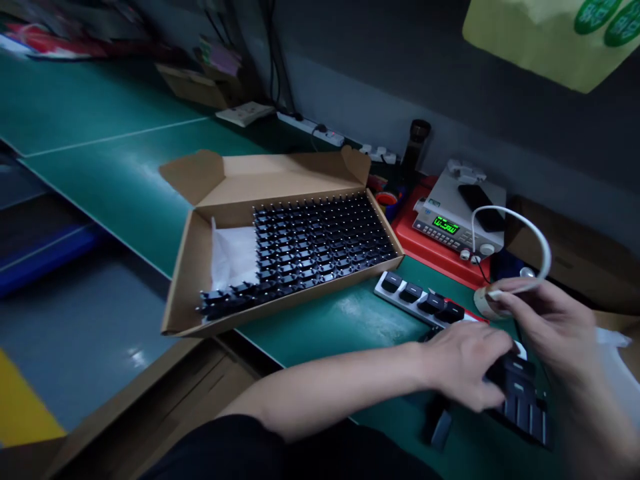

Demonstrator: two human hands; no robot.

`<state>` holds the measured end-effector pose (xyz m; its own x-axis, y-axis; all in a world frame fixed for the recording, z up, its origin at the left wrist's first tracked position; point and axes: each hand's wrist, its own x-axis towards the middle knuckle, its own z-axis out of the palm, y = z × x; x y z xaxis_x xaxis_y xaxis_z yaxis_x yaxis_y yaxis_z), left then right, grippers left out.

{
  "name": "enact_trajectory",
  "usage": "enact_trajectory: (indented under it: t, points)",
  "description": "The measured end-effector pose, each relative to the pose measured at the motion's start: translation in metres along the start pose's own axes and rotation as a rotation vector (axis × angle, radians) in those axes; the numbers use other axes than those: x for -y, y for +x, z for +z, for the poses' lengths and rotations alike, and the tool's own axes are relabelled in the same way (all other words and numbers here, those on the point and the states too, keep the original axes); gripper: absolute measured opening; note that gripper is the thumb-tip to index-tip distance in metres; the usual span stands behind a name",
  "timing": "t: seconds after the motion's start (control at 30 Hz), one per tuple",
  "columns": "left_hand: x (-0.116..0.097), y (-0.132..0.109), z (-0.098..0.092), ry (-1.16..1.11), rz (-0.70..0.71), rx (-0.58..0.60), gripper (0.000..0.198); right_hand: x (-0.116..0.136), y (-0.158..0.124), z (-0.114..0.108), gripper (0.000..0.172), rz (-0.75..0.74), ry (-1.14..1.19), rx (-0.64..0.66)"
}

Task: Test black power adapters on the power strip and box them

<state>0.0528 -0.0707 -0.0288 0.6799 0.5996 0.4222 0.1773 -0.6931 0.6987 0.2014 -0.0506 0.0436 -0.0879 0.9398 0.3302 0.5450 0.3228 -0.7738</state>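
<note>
My left hand (470, 363) reaches across the front of the bench with its fingers bent round a black plug-like block (495, 373), partly hidden by the hand. Right beside it lies a row of black blocks (525, 400). My right hand (555, 327) pinches the end of a white cable (543, 250), which loops up from the bench meter (445, 223) with a green lit display. A pale roll (485, 303) is close to those fingertips. Beyond my left hand, a white strip (413, 303) carries several black blocks. One more loose black block (440, 427) lies below my left wrist.
An open cardboard box (180, 280) holds rows of black pieces (320, 233) with metal pins. The meter stands on a red tray (425, 240), with a dark phone (480, 207) on top. Power strips (315, 128) run along the wall. The green bench's edge (150, 263) is at left.
</note>
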Motion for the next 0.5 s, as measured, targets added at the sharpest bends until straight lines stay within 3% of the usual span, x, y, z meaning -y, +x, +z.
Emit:
enact_trajectory:
  t: [0.13,0.23,0.37,0.5]
  points:
    - [-0.013,-0.063,-0.026,-0.317,-0.117,-0.031,0.065,0.014,0.028,0.074,0.016,-0.101,0.085,0.27]
    - [-0.017,-0.117,-0.068,-0.512,-0.21,-0.108,0.061,0.013,0.037,0.116,0.011,-0.234,0.003,0.344]
    - [-0.013,-0.184,-0.145,-0.59,-0.402,-0.309,0.064,0.012,0.039,0.135,0.012,-0.34,-0.129,0.391]
    - [-0.002,-0.227,-0.225,-0.319,-0.649,-0.591,0.075,0.006,0.042,0.136,0.027,-0.423,-0.373,0.37]
